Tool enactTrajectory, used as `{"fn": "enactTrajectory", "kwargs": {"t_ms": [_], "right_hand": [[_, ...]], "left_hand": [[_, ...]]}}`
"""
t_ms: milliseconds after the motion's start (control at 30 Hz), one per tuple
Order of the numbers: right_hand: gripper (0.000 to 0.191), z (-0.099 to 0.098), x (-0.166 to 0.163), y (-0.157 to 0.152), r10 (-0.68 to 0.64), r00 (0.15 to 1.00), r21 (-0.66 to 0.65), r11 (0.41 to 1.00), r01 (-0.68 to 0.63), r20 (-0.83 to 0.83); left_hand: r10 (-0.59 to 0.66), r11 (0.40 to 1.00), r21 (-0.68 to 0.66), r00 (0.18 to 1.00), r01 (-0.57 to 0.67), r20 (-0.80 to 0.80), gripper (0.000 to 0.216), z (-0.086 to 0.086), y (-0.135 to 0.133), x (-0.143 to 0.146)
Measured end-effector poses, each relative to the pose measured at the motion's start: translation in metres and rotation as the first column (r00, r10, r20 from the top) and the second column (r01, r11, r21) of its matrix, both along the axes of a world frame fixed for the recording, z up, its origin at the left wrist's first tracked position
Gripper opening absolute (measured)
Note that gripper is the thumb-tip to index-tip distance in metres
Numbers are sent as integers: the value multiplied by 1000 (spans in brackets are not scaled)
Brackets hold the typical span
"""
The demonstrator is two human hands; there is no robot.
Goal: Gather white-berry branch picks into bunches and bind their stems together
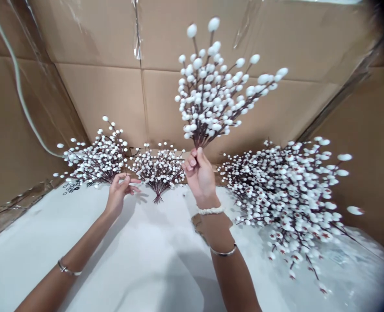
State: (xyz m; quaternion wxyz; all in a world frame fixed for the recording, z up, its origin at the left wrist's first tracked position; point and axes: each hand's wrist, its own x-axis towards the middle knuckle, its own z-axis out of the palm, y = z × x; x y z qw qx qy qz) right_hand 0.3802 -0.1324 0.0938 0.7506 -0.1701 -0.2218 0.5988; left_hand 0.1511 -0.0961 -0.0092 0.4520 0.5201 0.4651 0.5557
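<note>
**Improvised craft workshop**

This looks like a bare handwork area for making artificial flowers, not a living space. Flattened cardboard sheets (94,39) joined with clear tape (136,32) line the walls around a bench (140,247) covered in white sheeting. Bunches of artificial berry sprays (285,195) lie on it, with small black rings (71,187) nearby, and a pale cable (18,82) runs down the cardboard.

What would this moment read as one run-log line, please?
left hand: open, empty | right hand: grips white berry spray upright | nearby: more sprays, cardboard wall
</note>
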Motion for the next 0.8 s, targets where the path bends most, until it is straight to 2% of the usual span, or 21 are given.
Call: {"fn": "enactTrajectory", "kwargs": {"t_ms": [133,233,300,500,800], "right_hand": [[30,-11,-16,6,21,999,19,1000,-21,49],[29,-18,-25,9,11,995,31,999,-14,98],[31,-22,-28,10,-4,989,44,999,-3,145],[40,-30,-34,11,-68,948,76,996,46,311],[42,-35,-46,8,-51,917,82,996,20,395]], "left_hand": [[-105,994,51,992,101,74,38,37,-3,26],[-142,985,114,982,127,128,33,64,-10,47],[-148,982,144,977,126,155,30,75,-16,59],[-184,971,184,964,149,189,25,87,-23,72],[-234,959,207,953,194,192,23,91,-18,68]]}}
